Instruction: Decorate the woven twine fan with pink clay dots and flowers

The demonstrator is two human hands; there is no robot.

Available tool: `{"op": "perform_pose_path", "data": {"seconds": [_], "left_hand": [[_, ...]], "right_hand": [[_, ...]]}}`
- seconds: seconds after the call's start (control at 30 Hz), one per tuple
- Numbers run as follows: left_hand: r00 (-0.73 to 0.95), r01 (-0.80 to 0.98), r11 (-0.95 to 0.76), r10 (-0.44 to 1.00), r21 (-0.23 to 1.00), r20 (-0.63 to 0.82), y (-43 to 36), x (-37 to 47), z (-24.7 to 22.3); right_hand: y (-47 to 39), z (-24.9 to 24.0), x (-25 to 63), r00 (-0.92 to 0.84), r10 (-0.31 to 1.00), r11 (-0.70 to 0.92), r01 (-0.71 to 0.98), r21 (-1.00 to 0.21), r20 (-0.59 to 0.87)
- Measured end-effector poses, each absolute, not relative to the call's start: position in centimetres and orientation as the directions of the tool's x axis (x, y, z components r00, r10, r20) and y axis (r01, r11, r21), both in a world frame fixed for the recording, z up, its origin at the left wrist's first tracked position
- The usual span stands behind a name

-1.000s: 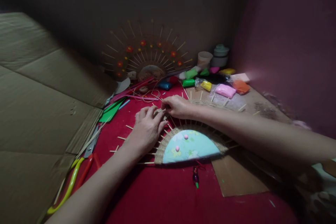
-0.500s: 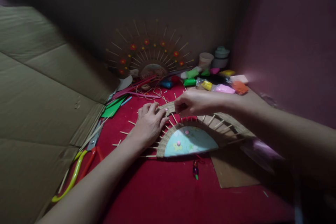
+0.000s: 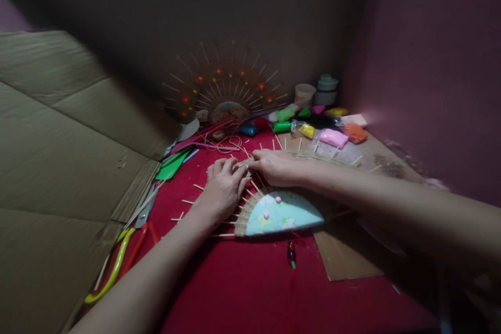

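A half-round woven fan piece (image 3: 279, 214) with a light blue flowered centre and radiating wooden sticks lies on the red cloth (image 3: 250, 282). My left hand (image 3: 222, 188) rests flat on its left side, pressing down the sticks and weave. My right hand (image 3: 276, 166) reaches across the top of the piece and pinches a thin straw strand at the weave, its fingertips meeting those of my left hand. The strand itself is mostly hidden by the fingers.
A finished sunburst fan (image 3: 227, 91) leans against the back wall. Coloured clay packets (image 3: 332, 137), cups (image 3: 304, 94), pink strips (image 3: 203, 135) and green paper (image 3: 170, 166) lie behind. Scissors (image 3: 125, 258) lie at left by a large cardboard sheet (image 3: 58, 167). A brown card (image 3: 344, 255) lies at right.
My right hand lifted and pulled rightward along the weave half a second ago, then came back down to the left beside my left hand. My left hand stayed pressing the piece.
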State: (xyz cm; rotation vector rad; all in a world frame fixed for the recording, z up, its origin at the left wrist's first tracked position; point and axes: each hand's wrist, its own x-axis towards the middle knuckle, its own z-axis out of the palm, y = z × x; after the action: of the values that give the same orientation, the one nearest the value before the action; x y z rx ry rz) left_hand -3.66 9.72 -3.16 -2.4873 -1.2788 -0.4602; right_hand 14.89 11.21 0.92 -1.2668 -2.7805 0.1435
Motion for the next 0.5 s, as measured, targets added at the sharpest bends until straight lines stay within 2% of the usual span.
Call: {"op": "perform_pose_path", "data": {"seconds": [0.23,0.5], "left_hand": [[0.543,0.825,-0.555,0.725,-0.107,0.423,9.7,-3.86,-3.01],[0.533,0.834,-0.543,0.74,-0.104,0.41,9.56,-4.14,-2.7]], "right_hand": [[11.17,0.56,14.75,-0.667,0.743,0.669,0.74,-0.073,0.048],[11.14,0.54,14.85,-0.66,0.75,0.662,0.746,-0.078,0.053]]}}
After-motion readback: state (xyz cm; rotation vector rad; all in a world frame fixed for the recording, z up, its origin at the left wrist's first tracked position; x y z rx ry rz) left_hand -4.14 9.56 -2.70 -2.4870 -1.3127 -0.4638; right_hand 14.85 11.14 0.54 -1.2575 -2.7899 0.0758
